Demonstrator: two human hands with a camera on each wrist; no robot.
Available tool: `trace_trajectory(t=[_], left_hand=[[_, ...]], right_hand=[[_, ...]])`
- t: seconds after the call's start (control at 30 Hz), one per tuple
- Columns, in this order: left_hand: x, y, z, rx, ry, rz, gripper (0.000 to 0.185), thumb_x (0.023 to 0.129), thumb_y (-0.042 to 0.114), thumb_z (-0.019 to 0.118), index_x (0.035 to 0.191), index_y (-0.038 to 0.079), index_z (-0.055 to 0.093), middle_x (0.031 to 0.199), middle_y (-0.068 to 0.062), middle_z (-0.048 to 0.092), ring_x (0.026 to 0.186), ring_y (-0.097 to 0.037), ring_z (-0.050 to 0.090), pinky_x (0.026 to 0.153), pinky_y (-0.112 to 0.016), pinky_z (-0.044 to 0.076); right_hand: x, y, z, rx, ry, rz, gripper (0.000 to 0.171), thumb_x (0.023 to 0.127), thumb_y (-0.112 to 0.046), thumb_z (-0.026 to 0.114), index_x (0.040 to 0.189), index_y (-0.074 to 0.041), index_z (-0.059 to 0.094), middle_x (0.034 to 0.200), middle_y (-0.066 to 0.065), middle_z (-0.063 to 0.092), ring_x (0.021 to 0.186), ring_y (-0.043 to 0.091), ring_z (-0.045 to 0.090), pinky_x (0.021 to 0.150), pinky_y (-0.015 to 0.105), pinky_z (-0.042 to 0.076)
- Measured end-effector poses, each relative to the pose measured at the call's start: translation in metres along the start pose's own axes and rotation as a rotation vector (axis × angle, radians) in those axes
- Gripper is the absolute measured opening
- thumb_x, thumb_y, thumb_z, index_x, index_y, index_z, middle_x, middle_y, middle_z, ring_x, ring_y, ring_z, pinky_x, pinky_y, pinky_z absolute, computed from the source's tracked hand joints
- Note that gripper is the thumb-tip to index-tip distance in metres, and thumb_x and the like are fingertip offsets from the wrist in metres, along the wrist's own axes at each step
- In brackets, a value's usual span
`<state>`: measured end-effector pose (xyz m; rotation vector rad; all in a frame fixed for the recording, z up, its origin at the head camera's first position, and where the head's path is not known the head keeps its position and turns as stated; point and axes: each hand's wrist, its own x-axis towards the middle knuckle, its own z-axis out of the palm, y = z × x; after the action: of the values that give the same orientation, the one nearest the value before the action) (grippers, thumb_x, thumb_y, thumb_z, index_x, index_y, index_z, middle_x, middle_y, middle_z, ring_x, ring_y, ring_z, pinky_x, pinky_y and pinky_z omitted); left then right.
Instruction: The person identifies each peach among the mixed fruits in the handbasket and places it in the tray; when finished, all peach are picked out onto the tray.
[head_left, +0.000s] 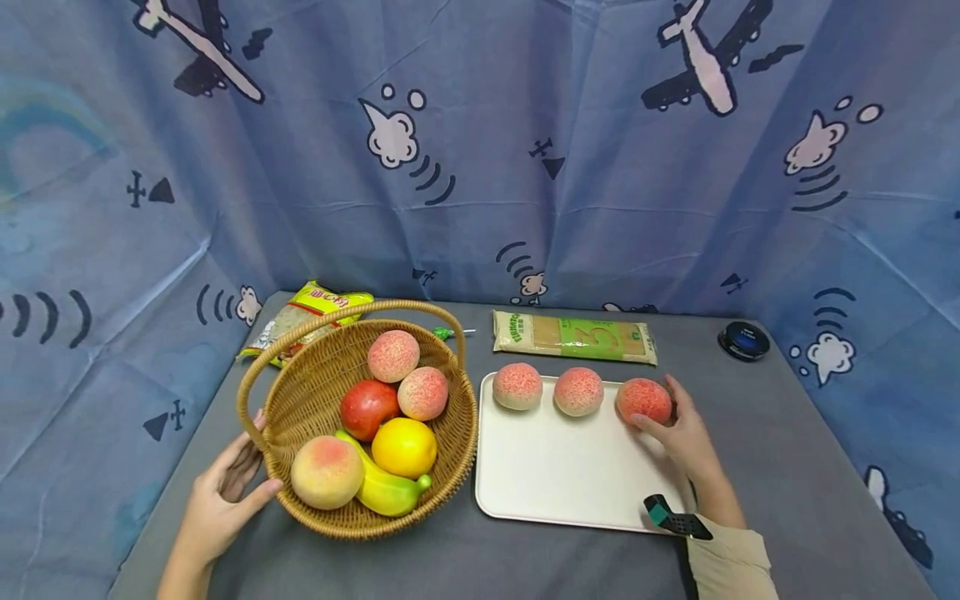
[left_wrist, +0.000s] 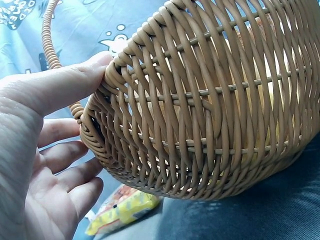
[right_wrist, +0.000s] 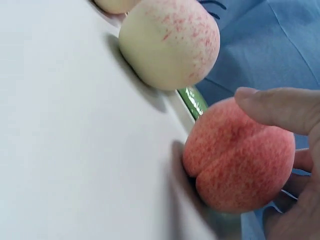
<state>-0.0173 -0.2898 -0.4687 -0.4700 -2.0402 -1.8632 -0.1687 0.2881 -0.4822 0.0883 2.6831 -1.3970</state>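
A wicker basket (head_left: pixel 352 518) (left_wrist: pixel 210 110) with a hoop handle holds peaches, a red apple (head_left: pixel 367 407), an orange (head_left: pixel 405 447) and a banana (head_left: pixel 386 493). My left hand (head_left: pixel 243 471) (left_wrist: pixel 75 130) lies against its left side, thumb pressed on the rim and fingers relaxed beside the weave. A white tray (head_left: pixel 562 475) (right_wrist: pixel 65 125) to the right carries three pink peaches in a row along its far edge. My right hand (head_left: pixel 678 429) (right_wrist: pixel 280 107) grips the rightmost peach (head_left: pixel 641 398) (right_wrist: pixel 237 155), thumb on the near side and fingers behind, while it rests on the tray.
A long noodle packet (head_left: pixel 573 336) lies behind the tray. A yellow snack bag (head_left: pixel 307 312) sits behind the basket and a black round disc (head_left: pixel 744 340) lies at the far right. Blue printed cloth walls in the grey table on three sides.
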Motion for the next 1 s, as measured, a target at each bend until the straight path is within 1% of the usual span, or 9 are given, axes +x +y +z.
trace_trajectory(t=[0.17, 0.33, 0.43, 0.53, 0.6, 0.7, 0.77, 0.87, 1.0], left_hand=[[0.000, 0.002, -0.002, -0.001, 0.003, -0.040, 0.074, 0.076, -0.027, 0.058, 0.141, -0.019, 0.024, 0.153, -0.006, 0.034, 0.135, -0.005, 0.039, 0.108, -0.014, 0.035], [0.001, 0.002, -0.001, 0.006, -0.006, -0.003, 0.073, 0.076, -0.027, 0.058, 0.140, -0.019, 0.024, 0.153, -0.010, 0.032, 0.135, -0.006, 0.039, 0.108, -0.013, 0.035], [0.001, 0.001, -0.001, 0.006, -0.007, -0.013, 0.073, 0.076, -0.027, 0.059, 0.141, -0.018, 0.025, 0.153, -0.011, 0.032, 0.136, -0.007, 0.039, 0.108, -0.014, 0.036], [0.000, 0.001, -0.002, 0.016, 0.001, -0.054, 0.075, 0.076, -0.027, 0.059, 0.142, -0.017, 0.026, 0.153, -0.008, 0.032, 0.136, -0.007, 0.039, 0.108, -0.015, 0.036], [-0.001, 0.001, -0.002, 0.027, 0.007, -0.069, 0.075, 0.075, -0.027, 0.060, 0.142, -0.016, 0.026, 0.153, -0.006, 0.033, 0.135, -0.006, 0.039, 0.108, -0.015, 0.035], [-0.001, 0.001, -0.002, 0.033, 0.005, -0.051, 0.075, 0.075, -0.026, 0.060, 0.142, -0.017, 0.025, 0.153, -0.006, 0.033, 0.135, -0.005, 0.039, 0.108, -0.014, 0.034], [0.000, 0.001, -0.002, 0.033, 0.001, -0.030, 0.074, 0.076, -0.026, 0.060, 0.141, -0.018, 0.025, 0.153, -0.008, 0.032, 0.135, -0.004, 0.039, 0.108, -0.013, 0.034], [0.000, 0.001, -0.001, 0.039, -0.004, -0.020, 0.074, 0.077, -0.025, 0.060, 0.141, -0.018, 0.025, 0.153, -0.007, 0.033, 0.134, -0.004, 0.039, 0.108, -0.012, 0.035], [0.001, 0.002, -0.001, 0.047, -0.005, -0.028, 0.073, 0.077, -0.025, 0.059, 0.142, -0.017, 0.025, 0.153, -0.006, 0.034, 0.134, -0.004, 0.040, 0.107, -0.013, 0.036]], right_hand=[[-0.007, -0.016, 0.007, -0.049, 0.085, -0.127, 0.101, 0.082, -0.023, 0.075, 0.154, -0.008, 0.006, 0.156, 0.026, 0.009, 0.137, 0.049, 0.021, 0.107, 0.067, 0.027], [-0.017, -0.040, 0.018, -0.075, 0.143, -0.297, 0.099, 0.076, -0.014, 0.080, 0.153, -0.009, 0.017, 0.156, 0.022, 0.016, 0.141, 0.045, 0.015, 0.103, 0.074, 0.025], [-0.024, -0.060, 0.027, -0.066, 0.139, -0.387, 0.097, 0.074, -0.010, 0.080, 0.152, -0.008, 0.022, 0.156, 0.021, 0.018, 0.142, 0.044, 0.013, 0.102, 0.077, 0.021], [-0.031, -0.082, 0.039, -0.020, 0.074, -0.477, 0.095, 0.074, -0.005, 0.079, 0.151, -0.009, 0.024, 0.155, 0.020, 0.020, 0.142, 0.043, 0.016, 0.102, 0.077, 0.021], [-0.036, -0.099, 0.048, 0.014, 0.009, -0.531, 0.094, 0.075, -0.003, 0.079, 0.151, -0.013, 0.025, 0.155, 0.016, 0.023, 0.142, 0.037, 0.019, 0.105, 0.074, 0.023], [-0.041, -0.123, 0.062, 0.040, -0.097, -0.614, 0.092, 0.076, -0.005, 0.079, 0.151, -0.018, 0.027, 0.155, 0.010, 0.027, 0.142, 0.024, 0.024, 0.110, 0.064, 0.028], [-0.043, -0.138, 0.071, 0.049, -0.178, -0.666, 0.091, 0.077, -0.007, 0.079, 0.151, -0.019, 0.027, 0.155, 0.007, 0.027, 0.142, 0.017, 0.025, 0.115, 0.052, 0.028], [-0.044, -0.162, 0.083, 0.050, -0.290, -0.750, 0.091, 0.078, -0.011, 0.079, 0.151, -0.017, 0.026, 0.156, 0.007, 0.027, 0.143, 0.016, 0.026, 0.116, 0.044, 0.030], [-0.042, -0.195, 0.098, 0.063, -0.416, -0.827, 0.090, 0.078, -0.013, 0.079, 0.151, -0.016, 0.027, 0.156, 0.002, 0.027, 0.143, 0.018, 0.026, 0.115, 0.051, 0.029]])
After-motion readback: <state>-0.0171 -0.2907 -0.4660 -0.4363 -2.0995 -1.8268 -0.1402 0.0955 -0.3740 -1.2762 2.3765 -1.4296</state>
